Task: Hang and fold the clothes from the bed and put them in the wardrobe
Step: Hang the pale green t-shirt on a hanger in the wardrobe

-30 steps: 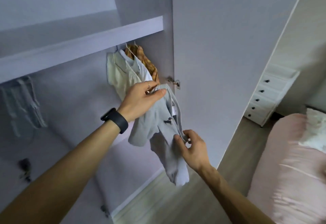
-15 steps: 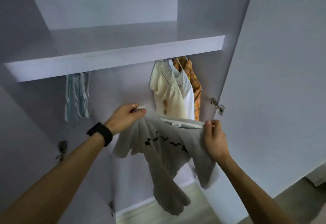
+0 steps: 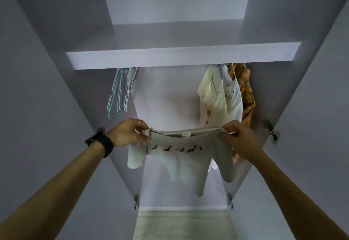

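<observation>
since 0.5 s ago: hands further apart, grey top now pulled out flat between them; view swung to face the wardrobe square on.

left hand: fingers and thumb curled, pinching the top's left shoulder edge. black watch on that wrist.
right hand: pinching the right shoulder edge likewise.

grey top: held in the air at the open wardrobe front, below the shelf, neckline taut and level, body and sleeves hanging down. row of small dark prints across the chest. cannot tell if a hanger is inside it.

under the shelf: bare hangers at left; cream shirt, white shirt and plaid shirt hung at right, just behind the right hand.
</observation>
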### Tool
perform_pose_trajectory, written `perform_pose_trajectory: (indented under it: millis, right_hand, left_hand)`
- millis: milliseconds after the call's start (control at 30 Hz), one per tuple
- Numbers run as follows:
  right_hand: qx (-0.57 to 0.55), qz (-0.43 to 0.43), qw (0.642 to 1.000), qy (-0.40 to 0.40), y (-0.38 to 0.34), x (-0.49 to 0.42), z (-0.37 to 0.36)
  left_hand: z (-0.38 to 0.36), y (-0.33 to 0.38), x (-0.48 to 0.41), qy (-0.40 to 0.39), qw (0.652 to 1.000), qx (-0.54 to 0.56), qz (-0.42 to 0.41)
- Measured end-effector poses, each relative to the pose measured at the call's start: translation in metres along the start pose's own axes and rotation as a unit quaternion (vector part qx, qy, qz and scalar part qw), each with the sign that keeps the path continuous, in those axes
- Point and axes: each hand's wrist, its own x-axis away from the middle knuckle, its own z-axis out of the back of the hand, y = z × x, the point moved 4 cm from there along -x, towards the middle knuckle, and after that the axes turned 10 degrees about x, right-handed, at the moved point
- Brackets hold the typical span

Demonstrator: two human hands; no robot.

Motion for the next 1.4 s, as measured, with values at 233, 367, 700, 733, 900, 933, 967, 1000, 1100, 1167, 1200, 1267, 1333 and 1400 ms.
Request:
perform_pose_trajectory:
  millis: [233,367,700,733,900,933,967,1000,1100,1167,1200,1267,1333,1400]
  right_hand:
    - [-0.02,0.093,0.991,-0.093,-0.013,-0.019,-0.028]
    - [-0.045,0.098,0.981,-0.162,-0.013,-0.021,-0.054]
    - [-0.004,0.114,0.99,-0.083,-0.032,-0.007,-0.074]
    - [-0.008,0.117,0.992,-0.051,-0.035,-0.007,-0.072]
    - [-0.002,0.106,0.994,-0.005,-0.056,0.001,-0.088]
    - [0.002,0.102,0.995,-0.014,-0.057,0.003,-0.094]
    - [0.004,0.095,0.995,-0.023,-0.058,0.005,-0.098]
    - [0.002,0.085,0.996,-0.033,-0.058,0.005,-0.102]
    - [-0.017,0.043,0.996,-0.079,-0.053,0.006,-0.11]
    - [0.002,0.047,0.994,-0.096,-0.052,0.006,-0.11]
    - [0.018,0.06,0.993,-0.096,-0.052,0.006,-0.109]
    - [0.044,0.099,0.991,-0.082,-0.056,0.006,-0.106]
    - [0.048,0.123,0.989,-0.072,-0.062,0.008,-0.105]
    - [0.033,0.137,0.987,-0.073,-0.072,0.011,-0.107]
  left_hand:
    - [-0.015,-0.022,0.051,-0.087,0.987,0.073,0.111]
    - [-0.02,-0.053,0.079,-0.031,0.962,0.221,0.159]
    - [0.022,-0.055,0.094,0.166,0.981,-0.059,0.084]
    - [0.023,-0.055,0.093,0.165,0.982,-0.054,0.073]
    - [0.025,-0.058,0.086,0.15,0.987,-0.055,0.027]
    - [0.026,-0.058,0.084,0.146,0.987,-0.058,0.027]
    - [0.026,-0.059,0.082,0.139,0.989,-0.044,0.026]
    - [0.029,-0.06,0.081,0.128,0.991,-0.022,0.026]
    - [0.04,-0.066,0.083,0.084,0.994,0.061,0.025]
    - [0.05,-0.071,0.087,0.08,0.992,0.092,0.025]
    - [0.054,-0.074,0.089,0.085,0.991,0.095,0.029]
    - [0.058,-0.079,0.092,0.095,0.989,0.107,0.028]
    - [0.058,-0.081,0.093,0.11,0.986,0.121,0.011]
    - [0.055,-0.074,0.091,0.131,0.986,0.106,-0.01]
